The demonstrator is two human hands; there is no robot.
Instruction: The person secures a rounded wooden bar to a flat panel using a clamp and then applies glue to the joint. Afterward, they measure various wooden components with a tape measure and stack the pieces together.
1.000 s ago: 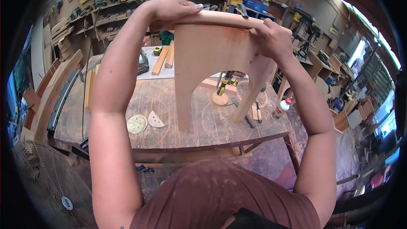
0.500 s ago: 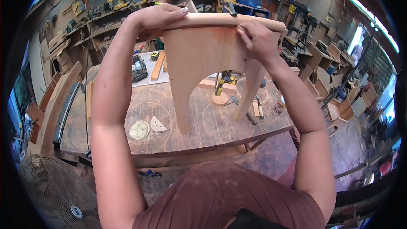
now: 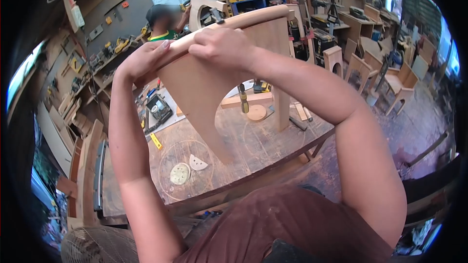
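A pale wooden stool, with an arched cutout between its legs, stands on the workbench. My left hand is wrapped over the left end of its rounded seat edge, thumb on top. Against the front of that edge, close to the left hand, my right hand is closed with curled fingers. Whatever lies under those fingers is hidden. A small black object sits on the seat's top. Below the arch are a round wooden disc and a yellow-and-black handled tool.
A round pale piece and a half-round one lie at the bench's front left. A black tool tray is behind them. A hammer-like tool rests at right. Beyond the bench, a person works near another wooden frame.
My right hand has moved left along the seat edge, from its right part to near my left hand. My left hand keeps its hold. The view has tilted and turned right.
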